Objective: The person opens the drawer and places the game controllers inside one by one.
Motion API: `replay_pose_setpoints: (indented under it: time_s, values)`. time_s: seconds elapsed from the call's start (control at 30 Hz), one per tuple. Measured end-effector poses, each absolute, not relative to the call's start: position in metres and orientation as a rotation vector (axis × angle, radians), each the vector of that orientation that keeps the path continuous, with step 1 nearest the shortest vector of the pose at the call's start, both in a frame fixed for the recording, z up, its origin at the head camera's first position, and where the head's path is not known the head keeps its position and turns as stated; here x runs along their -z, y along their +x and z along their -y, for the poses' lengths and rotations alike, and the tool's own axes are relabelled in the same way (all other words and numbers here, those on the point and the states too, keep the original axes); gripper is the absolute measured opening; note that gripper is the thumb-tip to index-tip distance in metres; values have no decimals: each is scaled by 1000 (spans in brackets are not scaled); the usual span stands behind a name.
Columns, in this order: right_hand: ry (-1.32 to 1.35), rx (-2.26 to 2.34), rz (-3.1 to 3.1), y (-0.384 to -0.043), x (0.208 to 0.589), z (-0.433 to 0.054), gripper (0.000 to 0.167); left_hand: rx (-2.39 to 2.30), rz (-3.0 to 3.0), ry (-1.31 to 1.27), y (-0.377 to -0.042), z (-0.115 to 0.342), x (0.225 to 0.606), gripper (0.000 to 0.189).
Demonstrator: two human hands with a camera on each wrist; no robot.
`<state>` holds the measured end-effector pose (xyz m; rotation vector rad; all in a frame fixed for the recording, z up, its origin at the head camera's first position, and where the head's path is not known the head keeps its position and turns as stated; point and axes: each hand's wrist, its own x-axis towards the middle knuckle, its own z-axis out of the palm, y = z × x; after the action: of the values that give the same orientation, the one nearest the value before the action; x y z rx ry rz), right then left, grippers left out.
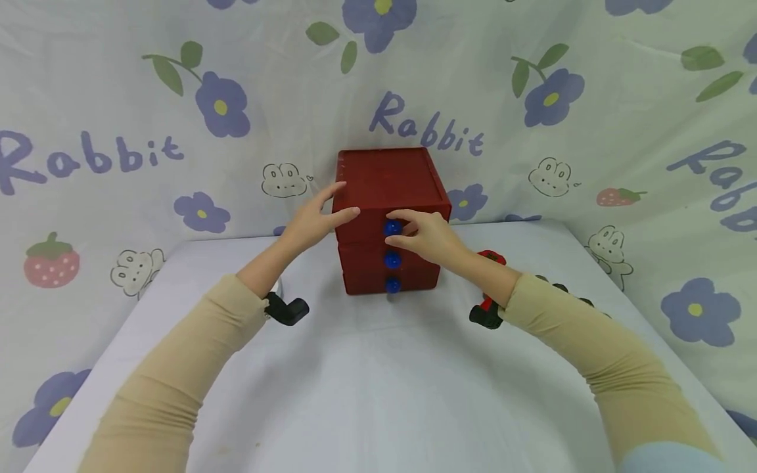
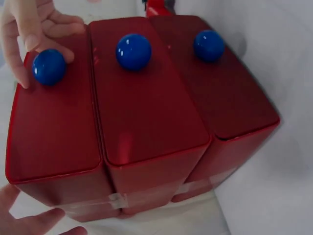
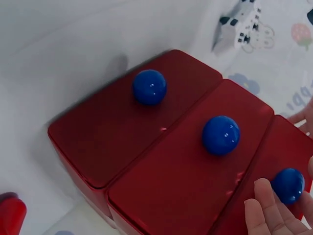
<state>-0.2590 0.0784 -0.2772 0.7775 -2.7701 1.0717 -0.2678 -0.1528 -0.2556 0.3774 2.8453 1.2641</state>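
A red chest of three stacked drawers [image 1: 378,180] stands at the back of the white table, with a round blue knob on each drawer. My right hand [image 1: 434,240] is at the top knob [image 3: 287,186]. Its thumb and fingers are spread on either side of that knob, with a gap showing in the head view. My left hand [image 1: 310,220] is at the chest's upper left side, fingers extended and thumb by the top front edge. The middle knob [image 2: 133,52] and the bottom knob [image 2: 209,46] are untouched. All the drawers look closed.
A red and black object [image 1: 492,256] lies right of the chest, partly behind my right forearm. Left of the chest is a white object with black spots [image 3: 239,29]. A patterned curtain [image 1: 284,118] hangs behind the table [image 1: 367,394].
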Motion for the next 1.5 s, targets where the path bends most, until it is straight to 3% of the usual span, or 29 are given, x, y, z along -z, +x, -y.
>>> replay_pose_setpoints:
  time_s: [0.5,0.87,1.17,1.5]
  values:
    - [798,-1015,2689,-268,287,-72,30,-1369,-2645,391,-295,162,257,68]
    - [782,-1023,2718,-265,284,-70,30,-1380,-2536,425,-300,172,255,65]
    - [842,-1017,2714,-251,284,-74,30,-1336,-2519,415,-277,165,235,65]
    - [904,-947,2692,-231,285,-79,31,-1372,-2508,456,-300,172,254,67]
